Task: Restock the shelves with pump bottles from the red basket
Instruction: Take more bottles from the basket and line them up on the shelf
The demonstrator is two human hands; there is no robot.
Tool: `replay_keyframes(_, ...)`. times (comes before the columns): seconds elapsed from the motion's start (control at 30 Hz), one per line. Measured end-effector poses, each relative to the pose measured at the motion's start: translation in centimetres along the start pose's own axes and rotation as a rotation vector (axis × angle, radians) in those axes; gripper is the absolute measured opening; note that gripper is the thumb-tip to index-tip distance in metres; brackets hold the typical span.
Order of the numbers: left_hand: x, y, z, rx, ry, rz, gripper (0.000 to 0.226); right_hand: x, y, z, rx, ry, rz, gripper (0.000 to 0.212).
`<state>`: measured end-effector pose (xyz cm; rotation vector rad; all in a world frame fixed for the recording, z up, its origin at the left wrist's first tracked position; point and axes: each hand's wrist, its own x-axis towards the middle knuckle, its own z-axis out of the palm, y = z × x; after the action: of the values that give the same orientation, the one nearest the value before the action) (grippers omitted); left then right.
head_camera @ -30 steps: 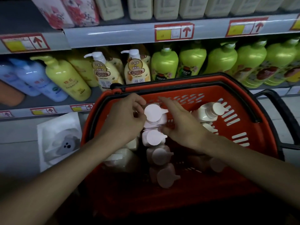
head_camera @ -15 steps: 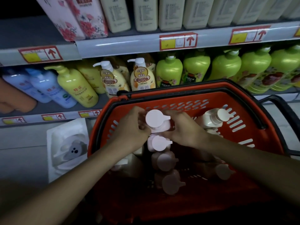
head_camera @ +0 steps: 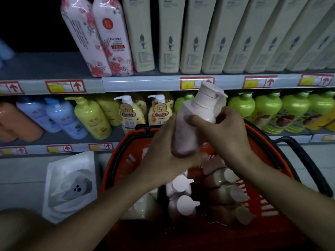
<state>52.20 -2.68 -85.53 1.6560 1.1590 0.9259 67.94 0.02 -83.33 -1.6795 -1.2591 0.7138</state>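
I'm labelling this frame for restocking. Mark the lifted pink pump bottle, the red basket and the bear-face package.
pink pump bottle (head_camera: 188, 127), head view, on its body.
red basket (head_camera: 116, 165), head view, on its left rim.
bear-face package (head_camera: 72, 187), head view, on its clear front.

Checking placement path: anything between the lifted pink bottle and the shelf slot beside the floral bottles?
Nothing visible. Both hands, left hand and right hand, grip the pale pink pump bottle above the red plastic basket; the bare grey upper shelf left of the floral-print bottles is unobstructed.

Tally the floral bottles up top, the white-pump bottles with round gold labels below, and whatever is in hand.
Floral bottles: 2
White-pump gold-label bottles: 2
Pink pump bottle, gripped by left hand and right hand: 1
Total: 5
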Motion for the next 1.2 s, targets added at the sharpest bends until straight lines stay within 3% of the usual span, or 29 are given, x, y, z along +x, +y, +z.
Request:
replay_keyframes(0.07, -0.7, -1.1, 1.2, 0.217, 0.04, 0.046, 0.113, -0.4, -0.8, -0.3, 0.039, 0.004, 0.049, 0.066)
replay_keyframes(0.13, -1.2, -1.2, 2.0, 0.15, 0.121, 0.045, 0.118, -1.8, -1.9, -0.6, -0.025, 0.043, -0.005, 0.067)
replay_keyframes(0.23, -1.1, -0.7, 2.3, -0.121, 0.187, -0.114, 0.099, -2.7, -2.7, -0.8, 0.103, -0.093, -0.154, 0.05)
replay_keyframes(0.33, -0.5, 0.3, 0.9, -0.501, 0.099, -0.357, 0.065, -1.4, -1.9, -1.0, 0.277, -0.263, -0.078, 0.026)
replay_keyframes(0.43, -0.3, 1.0, -1.0, -0.847, -0.022, -0.469, 0.051, -1.3, -0.7, -1.1, 0.282, -0.42, 0.159, 0.025)
replay_keyframes(0.53, -0.2, 1.1, -2.4, -0.992, -0.066, -0.439, 0.054, -2.1, -0.5, -1.2, 0.415, -0.674, 0.373, 0.038)
replay_keyframes(0.6, -0.1, 0.8, -2.9, -1.034, -0.082, -0.433, 0.06, -2.3, -0.5, -1.1, 0.54, -0.747, 0.387, 0.043)
replay_keyframes(0.77, 0.2, -0.2, -3.1, -0.82, -0.047, -0.419, 0.073, -2.6, 0.7, -0.5, 0.668, -0.683, 0.405, 0.034)
replay_keyframes(0.87, 0.5, -0.5, -3.1, -0.656, -0.029, -0.406, 0.061, -2.8, 0.8, -0.3, 0.692, -0.597, 0.39, 0.032)
replay_keyframes(1.03, 0.5, 0.0, -4.0, -0.288, -0.007, -0.283, 0.07, -1.8, 0.0, -1.1, 0.636, -0.414, 0.225, 0.037)
replay_keyframes(1.2, -2.5, 3.2, -4.3, -0.168, 0.054, -0.182, 0.06, -3.6, -2.0, -2.9, 0.551, -0.42, 0.079, 0.045)
